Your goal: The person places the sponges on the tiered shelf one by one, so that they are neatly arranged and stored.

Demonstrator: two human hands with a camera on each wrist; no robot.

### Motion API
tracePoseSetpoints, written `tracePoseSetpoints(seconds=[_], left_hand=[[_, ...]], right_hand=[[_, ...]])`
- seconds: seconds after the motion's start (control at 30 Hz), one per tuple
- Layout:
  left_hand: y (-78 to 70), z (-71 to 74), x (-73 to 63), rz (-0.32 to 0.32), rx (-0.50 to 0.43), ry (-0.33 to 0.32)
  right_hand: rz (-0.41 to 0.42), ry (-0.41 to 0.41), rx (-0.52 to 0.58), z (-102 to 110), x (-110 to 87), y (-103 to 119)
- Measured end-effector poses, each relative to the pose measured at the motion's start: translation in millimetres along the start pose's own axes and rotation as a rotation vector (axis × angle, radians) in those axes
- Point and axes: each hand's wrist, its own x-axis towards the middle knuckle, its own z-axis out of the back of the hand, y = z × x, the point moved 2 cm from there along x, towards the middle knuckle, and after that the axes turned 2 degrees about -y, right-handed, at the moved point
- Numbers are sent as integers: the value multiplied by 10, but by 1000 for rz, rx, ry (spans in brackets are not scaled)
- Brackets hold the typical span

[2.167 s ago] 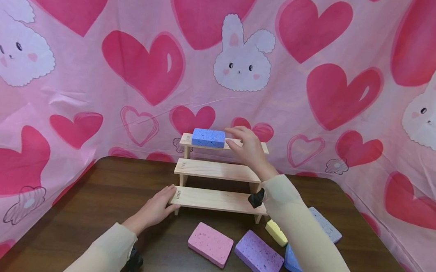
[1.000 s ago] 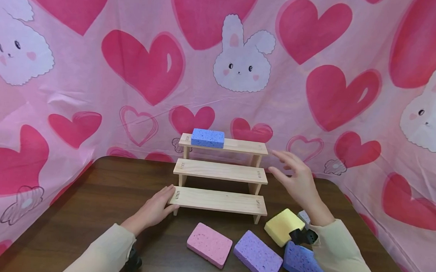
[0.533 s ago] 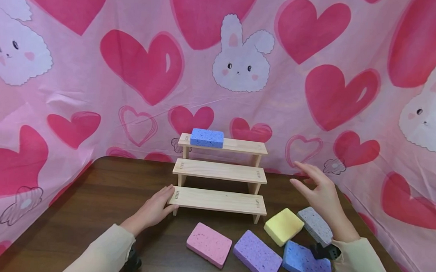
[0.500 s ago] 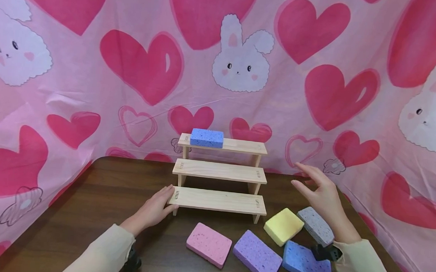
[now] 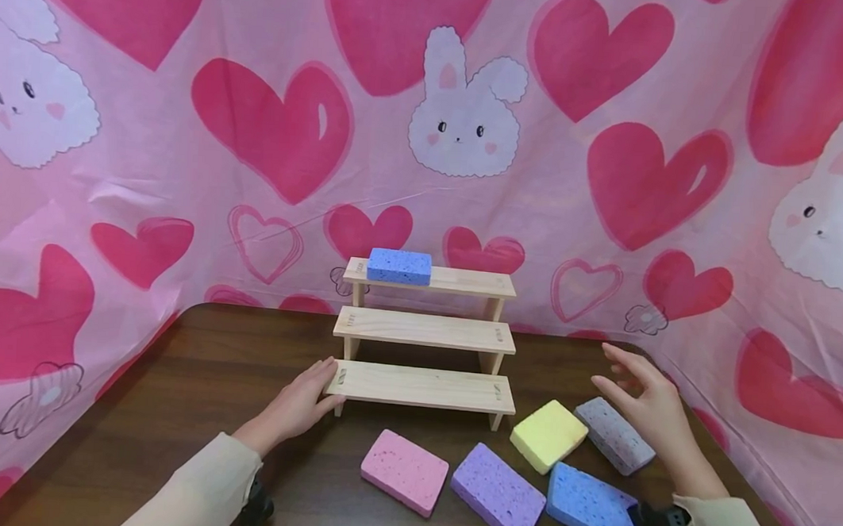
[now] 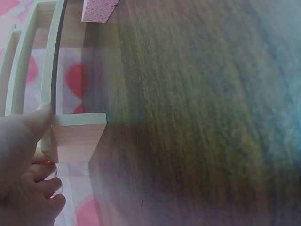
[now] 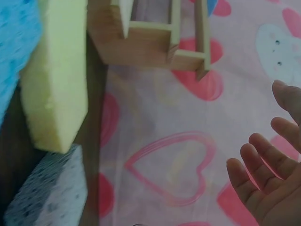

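A three-tier wooden stand stands on the table, a blue sponge lying on its top shelf. My left hand grips the left end of the lowest shelf, thumb at the front edge and the other fingers round the end, as the left wrist view shows. In the air close to the grey sponge, my right hand holds nothing, its fingers loosely bent and thumb apart. To the left of that sponge lies a yellow sponge. Nearer the front is a second blue sponge, partly behind the right wrist's camera.
Pink and purple sponges lie flat in front of the stand. The dark wooden table reaches back to a pink cloth printed with hearts and rabbits, which also hangs at both sides.
My right hand has left the blue sponge on the top shelf and moved right and down toward the grey sponge. The left hand has stayed on the stand.
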Motion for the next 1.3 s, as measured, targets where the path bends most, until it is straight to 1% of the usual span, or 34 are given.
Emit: tracePoseSetpoints(seconds=[0.17,0.3,0.6,0.7,0.83,0.97,1.2,1.3], left_hand=[[-5,-9,3,4,-1,3],[-12,-12,6,5,0,5],[-15,-4,-2,7,2,6],[-16,-6,2,10,2,8],[-21,-8,5,12,3,10],[-24,-7,5,14,0,10],[-22,3,-5,19,2,13],[-16,4,-7,21,2,13]], right_hand=[[-83,62,-40,-6,-85,-149],[-120,104,-54,-24,-137,-281],[-132,153,-93,-53,-251,-486],[-132,197,-93,-62,-289,-556],[-112,272,-66,-79,-333,-656],[-116,324,-78,-91,-374,-741],[-187,406,-137,-107,-455,-810],[-183,424,-151,-115,-481,-833]])
